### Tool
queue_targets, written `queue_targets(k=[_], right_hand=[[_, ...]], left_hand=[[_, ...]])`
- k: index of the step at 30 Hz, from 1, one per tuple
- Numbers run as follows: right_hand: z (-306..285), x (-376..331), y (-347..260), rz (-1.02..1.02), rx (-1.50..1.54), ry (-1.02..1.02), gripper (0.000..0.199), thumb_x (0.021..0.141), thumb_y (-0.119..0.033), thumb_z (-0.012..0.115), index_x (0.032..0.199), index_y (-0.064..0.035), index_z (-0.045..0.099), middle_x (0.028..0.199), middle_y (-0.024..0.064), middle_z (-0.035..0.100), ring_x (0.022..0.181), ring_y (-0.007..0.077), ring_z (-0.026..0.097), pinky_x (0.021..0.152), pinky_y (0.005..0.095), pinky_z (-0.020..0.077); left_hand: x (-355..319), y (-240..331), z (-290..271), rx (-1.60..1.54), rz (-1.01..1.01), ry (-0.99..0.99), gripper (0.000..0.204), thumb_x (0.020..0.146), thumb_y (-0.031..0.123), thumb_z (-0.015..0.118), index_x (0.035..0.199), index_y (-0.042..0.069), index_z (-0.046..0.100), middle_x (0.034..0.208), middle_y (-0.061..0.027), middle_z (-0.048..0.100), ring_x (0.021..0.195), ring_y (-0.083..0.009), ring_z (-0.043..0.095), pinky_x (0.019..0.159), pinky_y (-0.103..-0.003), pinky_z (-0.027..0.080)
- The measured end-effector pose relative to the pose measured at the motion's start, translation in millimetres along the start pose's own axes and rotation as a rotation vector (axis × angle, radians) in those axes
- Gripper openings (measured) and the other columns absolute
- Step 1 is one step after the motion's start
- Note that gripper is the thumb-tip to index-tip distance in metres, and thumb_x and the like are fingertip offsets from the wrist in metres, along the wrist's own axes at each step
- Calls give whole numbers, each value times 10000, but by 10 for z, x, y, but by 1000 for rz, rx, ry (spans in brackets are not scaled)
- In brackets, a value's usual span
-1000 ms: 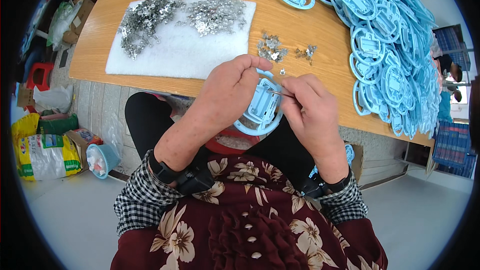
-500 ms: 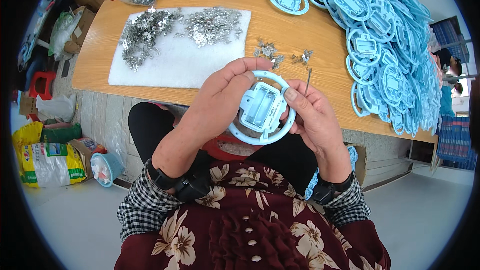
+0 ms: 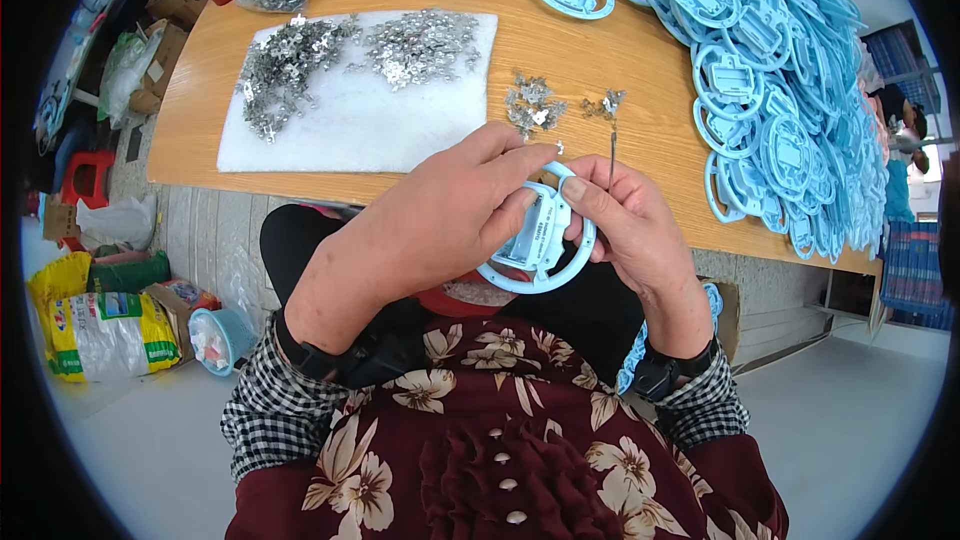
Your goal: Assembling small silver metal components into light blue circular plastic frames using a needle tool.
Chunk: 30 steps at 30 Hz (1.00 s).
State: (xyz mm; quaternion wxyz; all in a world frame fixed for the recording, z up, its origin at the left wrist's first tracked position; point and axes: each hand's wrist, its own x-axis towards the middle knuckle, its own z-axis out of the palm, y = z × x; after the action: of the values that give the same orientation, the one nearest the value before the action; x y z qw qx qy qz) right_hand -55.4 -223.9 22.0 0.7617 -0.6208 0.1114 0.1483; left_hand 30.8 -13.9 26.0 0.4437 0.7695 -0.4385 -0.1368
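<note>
While gripped by both hands — left hand (image 3: 440, 230), right hand (image 3: 630, 235) — pale-blue ring-shaped plastic part (image 3: 540, 240), grey centre.

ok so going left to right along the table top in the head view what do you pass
white foam mat strewn with small metal pieces → small loose cluster of metal pieces → heap of light blue plastic rings
</note>
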Motion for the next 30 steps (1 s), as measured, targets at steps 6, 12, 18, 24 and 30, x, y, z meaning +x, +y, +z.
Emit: queue_targets(k=[6,12,18,24,30], right_hand=[[65,16,-45,-8,-12,49,262,1046,-300,573,1056,-49,645,732,-26,599,554,16,480,490,170,362],[186,80,-67,-223,-59,47,199,1048,-192,560,1090,-4,608,753,7,607,579,55,516,539,205,439],[378,131,-76,-306,68,31,187,989,-37,613,1147,32,539,778,65,647,672,133,670,729,339,616],[219,249,12,-245,-157,50,226,942,-102,702,1081,18,570,770,51,665,648,109,666,596,211,492],[94,277,-53,-77,-26,-69,210,918,-107,737,1080,-33,626,767,11,669,539,7,477,476,165,324]], left_hand=[[-16,53,82,118,-42,80,370,933,44,536,1298,-18,560,1153,-164,617,1028,-323,633,898,-396,519],[-129,-117,156,-996,-458,99,383,1051,242,428,1290,-30,554,1025,-142,679,800,-210,682,733,-325,560],[-172,-149,189,-1296,-344,66,476,1054,374,495,1321,-15,557,902,-87,672,716,-142,647,639,-244,538],[-147,-46,153,-1204,-430,29,454,1042,359,528,1306,-9,571,923,-99,680,713,-146,648,638,-239,541],[-191,-270,238,-1552,-361,-32,428,1030,310,547,1286,-32,584,973,-162,689,762,-229,695,628,-287,578]])
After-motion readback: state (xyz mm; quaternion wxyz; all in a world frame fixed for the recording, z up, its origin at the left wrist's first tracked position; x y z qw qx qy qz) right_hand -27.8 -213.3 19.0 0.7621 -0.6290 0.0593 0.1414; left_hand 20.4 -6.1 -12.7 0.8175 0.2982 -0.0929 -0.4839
